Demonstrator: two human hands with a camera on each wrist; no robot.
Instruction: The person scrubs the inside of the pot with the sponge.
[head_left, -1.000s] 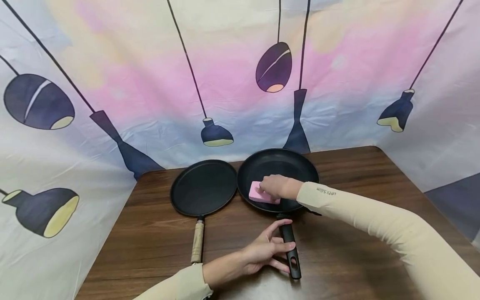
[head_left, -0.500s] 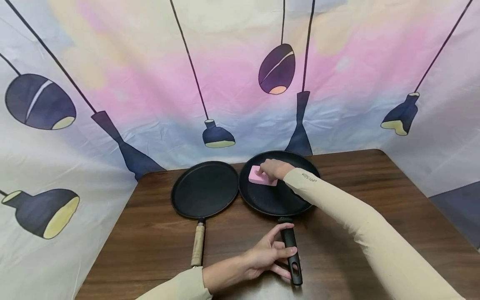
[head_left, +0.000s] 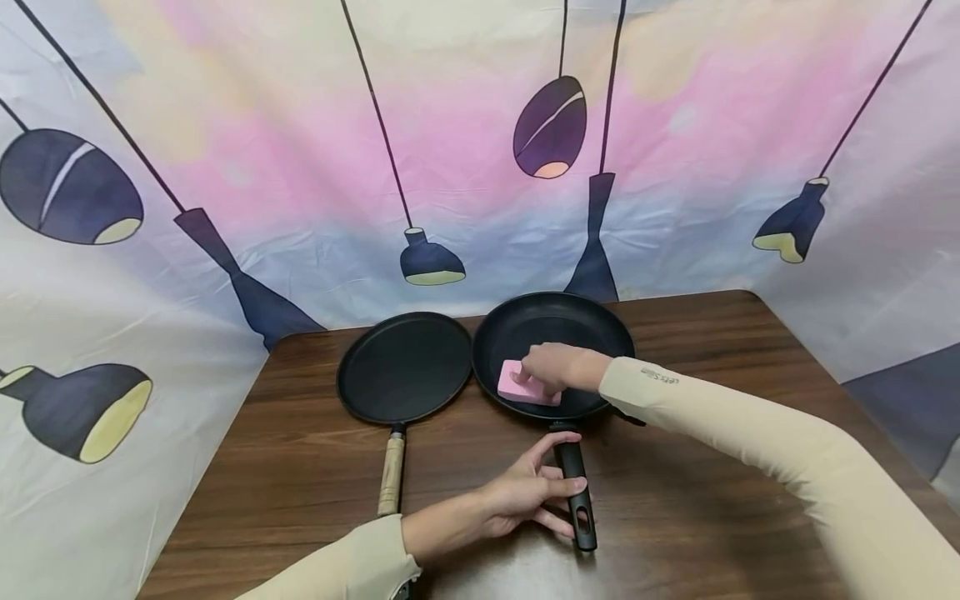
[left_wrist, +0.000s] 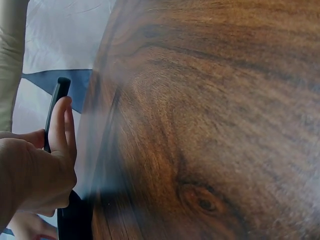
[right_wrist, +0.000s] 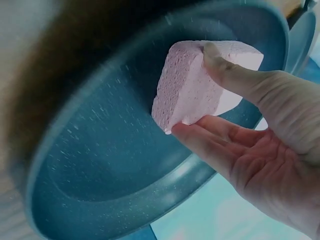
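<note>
A black frying pan [head_left: 540, 321] stands on the table, its black handle [head_left: 576, 483] pointing toward me. My left hand [head_left: 517, 496] grips that handle from the left, thumb on top and fingers beneath; the left wrist view shows the hand [left_wrist: 37, 170] around the dark handle [left_wrist: 52, 112]. A pink sponge [head_left: 517, 385] lies against the near left part of the pan's inside. My right hand [head_left: 558, 367] pinches it. In the right wrist view the porous sponge [right_wrist: 187, 85] is between thumb and fingers of the hand [right_wrist: 265, 135], over the speckled pan surface [right_wrist: 110, 150].
A flat black pan [head_left: 405, 367] with a wooden handle [head_left: 392, 475] lies just left of the frying pan, rims close together. The brown wooden table [head_left: 300, 467] ends at the back against a cloth [head_left: 465, 167] printed with lamps.
My right hand moved the sponge to the far side of the frying pan, then back toward the near side. The left hand keeps its grip on the handle; the whole view shifted slightly.
</note>
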